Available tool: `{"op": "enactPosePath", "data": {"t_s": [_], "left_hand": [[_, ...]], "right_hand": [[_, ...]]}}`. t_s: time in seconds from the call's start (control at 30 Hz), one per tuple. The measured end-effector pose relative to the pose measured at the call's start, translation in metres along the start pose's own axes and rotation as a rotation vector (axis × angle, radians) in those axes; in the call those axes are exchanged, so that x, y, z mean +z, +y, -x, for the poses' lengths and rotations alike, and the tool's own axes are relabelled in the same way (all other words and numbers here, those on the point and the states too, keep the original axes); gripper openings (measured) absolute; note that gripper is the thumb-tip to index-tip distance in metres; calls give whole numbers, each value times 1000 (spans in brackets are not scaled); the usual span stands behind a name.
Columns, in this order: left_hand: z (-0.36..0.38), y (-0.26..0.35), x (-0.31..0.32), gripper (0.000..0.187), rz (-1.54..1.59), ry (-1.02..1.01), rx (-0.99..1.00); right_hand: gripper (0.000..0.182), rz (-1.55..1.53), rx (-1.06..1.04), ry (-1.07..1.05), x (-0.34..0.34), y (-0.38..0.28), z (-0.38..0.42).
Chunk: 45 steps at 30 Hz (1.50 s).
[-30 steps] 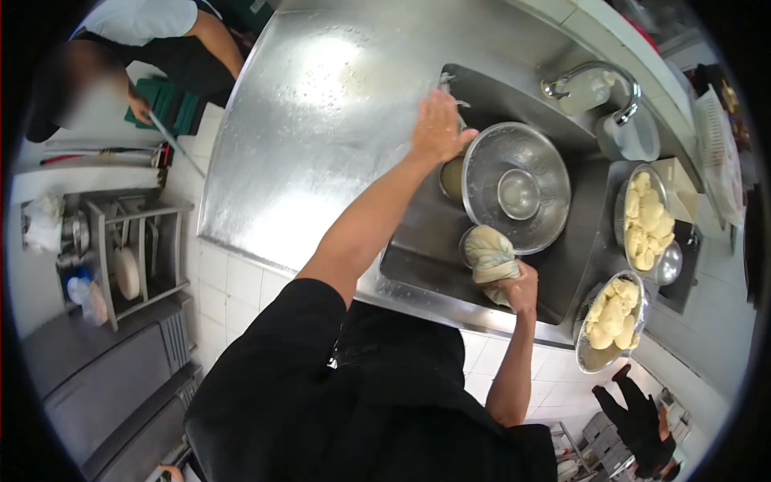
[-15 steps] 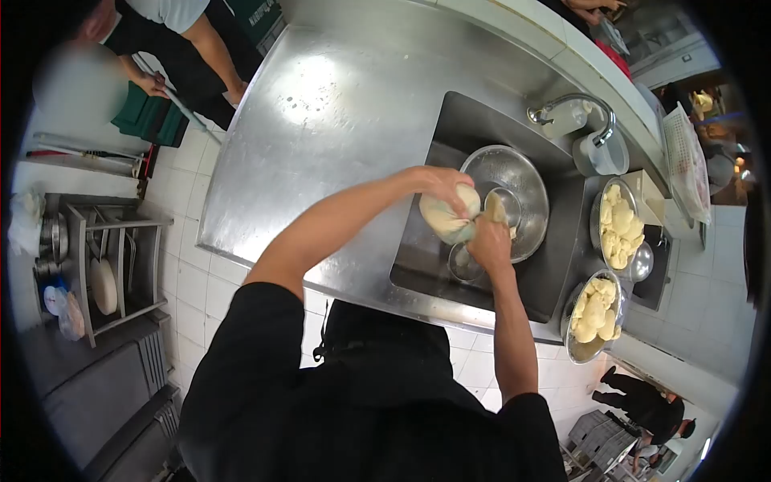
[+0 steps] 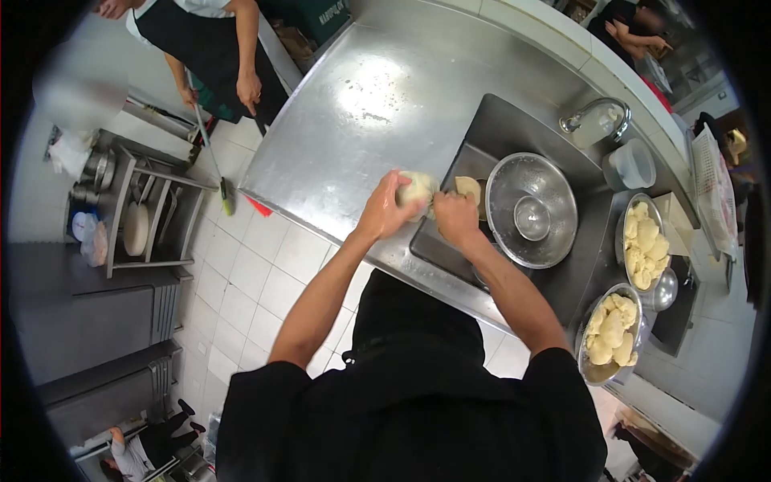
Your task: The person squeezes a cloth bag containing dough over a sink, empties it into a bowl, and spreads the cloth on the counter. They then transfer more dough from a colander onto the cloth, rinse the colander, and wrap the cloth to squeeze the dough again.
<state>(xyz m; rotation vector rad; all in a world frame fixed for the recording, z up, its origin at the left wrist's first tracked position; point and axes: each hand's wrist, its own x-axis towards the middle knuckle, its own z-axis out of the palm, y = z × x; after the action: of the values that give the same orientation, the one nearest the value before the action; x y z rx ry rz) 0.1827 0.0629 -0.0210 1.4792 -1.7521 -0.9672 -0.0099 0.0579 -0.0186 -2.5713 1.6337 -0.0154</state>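
Gripping a pale cloth bundle (image 3: 418, 191) over the sink's (image 3: 514, 128) near-left corner, the left hand (image 3: 384, 213) closes around its bulb while the right hand (image 3: 454, 217) clamps the gathered neck, apparently so liquid falls into the basin. A metal bowl (image 3: 532, 209) sits just beside; two dough-filled bowls (image 3: 612, 331) wait apart.

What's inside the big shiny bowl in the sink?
A smaller metal bowl sits inside the big shiny bowl. Whatever lies under the smaller one is hidden.
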Motion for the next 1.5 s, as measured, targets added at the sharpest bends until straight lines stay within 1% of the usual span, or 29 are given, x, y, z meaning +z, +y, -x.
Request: {"op": "enactPosePath", "data": {"t_s": [0.03, 0.17, 0.2, 0.27, 0.33, 0.37, 0.4, 0.43, 0.47, 0.5, 0.57, 0.6, 0.67, 0.73, 0.8, 0.83, 0.9, 0.93, 1.0, 1.07, 1.1, 1.13, 1.2, 1.23, 1.27, 1.33, 1.37, 1.4, 1.5], "left_hand": [[-17, 17, -13, 80, -103, -121, -299], [-33, 48, 7, 75, -434, 37, -385], [-36, 49, 7, 66, -422, -62, -367], [-36, 33, 15, 56, -424, -169, -344], [-24, 6, 29, 40, 137, 76, -263], [-15, 2, 42, 40, 134, 70, -260], [3, 1, 61, 39, 59, 220, -46], [21, -1, 74, 40, -19, 347, 172], [36, -1, 82, 40, -17, 318, 169], [44, 1, 92, 39, -243, 253, 337], [45, 7, 107, 41, -550, 85, 570], [36, 9, 108, 41, -536, 72, 586], [15, 14, 105, 40, -448, -138, 530], [2, 33, 94, 39, -410, -122, 503], [-6, 62, 74, 43, -468, -181, 500], [-10, 65, 72, 42, -429, -98, 480], [-26, 76, 61, 42, -358, -76, 403], [-32, 79, 56, 42, -271, -64, 330], [-41, 80, 41, 39, -286, -110, 337], [-54, 62, 25, 36, -82, -219, 595], [-64, 52, 15, 36, -89, -209, 603], [-71, 36, 5, 41, -19, -312, 495], [-85, 37, -14, 47, 43, -412, 391], [-91, 49, -23, 58, 101, -416, -33], [-95, 54, -29, 69, 160, -400, -456], [-100, 56, -25, 81, 173, -371, -539], [-102, 54, -23, 80, 82, -529, -520], [-103, 52, -21, 79, -10, -688, -499], [-96, 58, -18, 79, -24, -560, -334]], "right_hand": [[9, 84, -37, 151, 15, -5, 0], [9, 182, -277, 312, 20, -2, -3], [9, 182, -279, 318, 23, 7, -3], [18, -153, -169, 337, 28, 25, 2], [20, -247, -2, 446, 42, 31, 10], [22, -329, 154, 546, 50, 32, 13], [22, -333, 167, 543, 62, 26, 20], [24, -563, 362, 405, 78, 10, 31], [26, -784, 552, 257, 98, 2, 41], [26, -776, 566, 254, 113, 6, 45], [33, -1193, 507, -52, 141, 12, 61], [33, -1188, 529, -39, 142, 16, 66], [40, -823, 585, -114, 117, 19, 69], [44, -835, 579, -137, 111, 27, 62], [48, -1006, 372, 201, 102, 28, 50], [48, -1015, 364, 200, 82, 26, 45], [52, -1105, 606, 285, 32, 24, 30], [60, -1170, 523, 472, 31, 27, 20], [76, -1449, 302, 366, 29, 40, 14], [73, -1440, 286, 268, 20, 47, 12], [69, -1425, 269, 168, 14, 51, 7], [69, -1425, 258, 169, 7, 47, 5], [44, -764, 560, 47, -5, 32, -2], [30, -649, 508, 67, 4, 28, -5], [30, -649, 499, 70, 12, 27, -7], [35, -497, 127, 513, 25, 23, -10], [39, -427, 8, 618, 27, 24, -15], [39, -433, 0, 617, 30, 26, -21], [40, -392, 47, 606, 20, 32, -32]]}}
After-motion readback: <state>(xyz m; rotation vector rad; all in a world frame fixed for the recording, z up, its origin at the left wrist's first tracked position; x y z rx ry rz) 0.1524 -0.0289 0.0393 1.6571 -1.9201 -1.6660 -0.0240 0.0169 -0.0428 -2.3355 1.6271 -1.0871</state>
